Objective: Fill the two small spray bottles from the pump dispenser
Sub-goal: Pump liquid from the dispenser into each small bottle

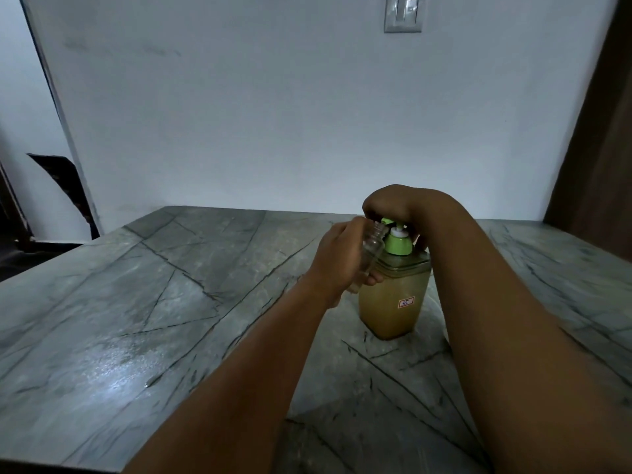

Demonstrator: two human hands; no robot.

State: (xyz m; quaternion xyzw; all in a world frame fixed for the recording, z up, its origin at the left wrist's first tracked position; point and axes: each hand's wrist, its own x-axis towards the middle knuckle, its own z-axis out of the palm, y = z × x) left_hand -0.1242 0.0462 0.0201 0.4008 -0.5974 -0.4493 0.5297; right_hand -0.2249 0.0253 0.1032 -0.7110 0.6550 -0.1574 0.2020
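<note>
**Small bottle held at the pump spout**

The pump dispenser (393,299) stands upright on the worktop (136,319), right of centre. Its squarish clear body is filled most of the way with a cloudy yellow-brown liquid, and a small white label with red markings sits on its front. A green collar and a green pump head top it.

The right hand (390,203) arches over the dispenser from above and behind, fingers curled down onto the pump head, which it covers almost entirely; only a bit of green and the white stem show beneath it. The forearm runs back toward the lower right corner.

The left hand (338,258) is wrapped around a small clear bottle (371,249), gripping it from the left side, with a fingertip showing under the bottle's base. The bottle is tilted, its open neck leaning toward the pump spout and touching or nearly touching it; I cannot tell which. It lies just beside the dispenser's green collar, between the two hands. Whether it holds any liquid is unclear.

The worktop is grey-green stone crossed by dark veins, glossy at the left. Behind it rises a plain pale wall (273,114) with a light switch (403,12) at the top. A dark wooden panel (602,165) borders the right edge.
</note>
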